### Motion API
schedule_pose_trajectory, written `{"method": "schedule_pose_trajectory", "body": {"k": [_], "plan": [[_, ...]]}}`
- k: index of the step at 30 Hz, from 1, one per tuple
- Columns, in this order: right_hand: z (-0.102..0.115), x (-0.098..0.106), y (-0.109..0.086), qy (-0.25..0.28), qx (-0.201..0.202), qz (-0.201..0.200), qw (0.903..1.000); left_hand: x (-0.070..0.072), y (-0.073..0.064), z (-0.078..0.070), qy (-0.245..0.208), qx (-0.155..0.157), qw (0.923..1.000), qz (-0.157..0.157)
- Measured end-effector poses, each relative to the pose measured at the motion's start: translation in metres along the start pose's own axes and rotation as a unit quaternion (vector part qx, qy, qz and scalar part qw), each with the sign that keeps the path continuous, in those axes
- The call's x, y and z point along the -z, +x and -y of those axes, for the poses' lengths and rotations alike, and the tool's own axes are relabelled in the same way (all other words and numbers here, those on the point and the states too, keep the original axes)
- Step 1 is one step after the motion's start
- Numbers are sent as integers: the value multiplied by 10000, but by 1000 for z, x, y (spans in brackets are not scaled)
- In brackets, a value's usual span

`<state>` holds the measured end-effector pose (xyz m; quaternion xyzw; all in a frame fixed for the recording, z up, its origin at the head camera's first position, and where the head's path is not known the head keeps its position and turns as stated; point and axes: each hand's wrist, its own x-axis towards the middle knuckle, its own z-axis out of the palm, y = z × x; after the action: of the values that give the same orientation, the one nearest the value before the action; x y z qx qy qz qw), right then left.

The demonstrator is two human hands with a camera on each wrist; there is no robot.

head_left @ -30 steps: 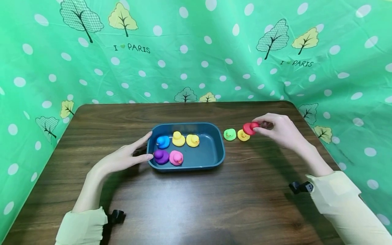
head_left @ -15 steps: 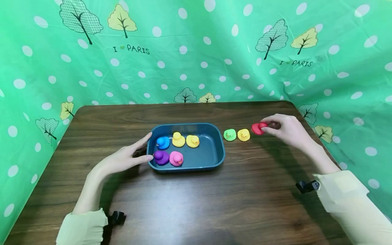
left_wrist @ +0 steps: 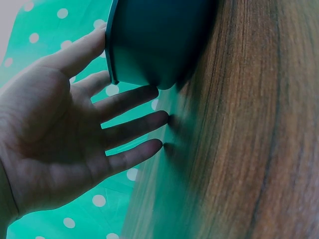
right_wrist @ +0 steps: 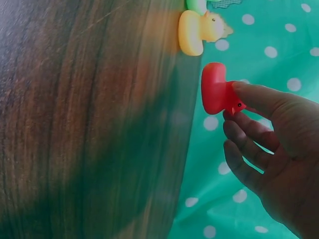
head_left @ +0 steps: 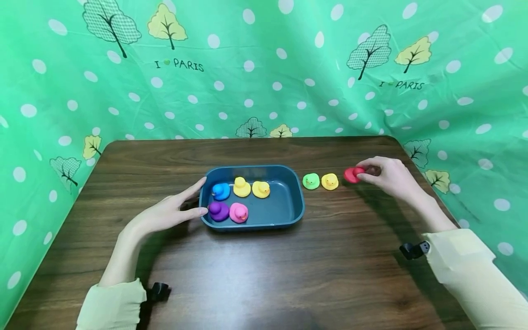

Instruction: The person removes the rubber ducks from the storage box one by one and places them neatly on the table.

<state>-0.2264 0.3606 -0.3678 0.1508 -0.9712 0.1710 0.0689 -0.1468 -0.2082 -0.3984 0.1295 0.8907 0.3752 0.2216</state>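
Observation:
My right hand [head_left: 385, 173] pinches a red rubber duck [right_wrist: 214, 88] by its head between thumb and fingertips, close over the table at the right. To its left stand a yellow duck [head_left: 330, 182] and a green duck [head_left: 311, 181], side by side. With fingers straight and spread, my left hand [head_left: 165, 214] touches the left end of a dark blue tray [head_left: 284, 224]; in the left wrist view its thumb and fingertips are right at the rim. Inside the tray sit a blue duck [head_left: 221, 191], a purple duck [head_left: 218, 211], a pink duck [head_left: 239, 213] and two yellow ducks [head_left: 241, 187].
The dark wooden table [head_left: 264, 275] reaches back to a green dotted curtain [head_left: 264, 91] printed with trees. Black wrist cameras are strapped at both sleeves.
The red duck in my right hand has moved right, away from above the yellow duck, then lowered slightly toward the table. My left hand and the tray have stayed in place.

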Motion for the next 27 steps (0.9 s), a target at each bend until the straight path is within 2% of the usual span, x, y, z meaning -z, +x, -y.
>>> {"method": "schedule_pose_trajectory", "body": {"k": [8, 21, 27], "plan": [[-6, -5, 2, 10, -104, 190, 9998, 1, 0, 0, 76, -144, 9999, -26], [-16, -16, 0, 55, -4, 322, 9995, 1, 0, 1, 73, -114, 9999, -31], [-17, -21, 0, 52, -151, 444, 9989, 1, -1, 1, 51, -85, 9999, -26]]}}
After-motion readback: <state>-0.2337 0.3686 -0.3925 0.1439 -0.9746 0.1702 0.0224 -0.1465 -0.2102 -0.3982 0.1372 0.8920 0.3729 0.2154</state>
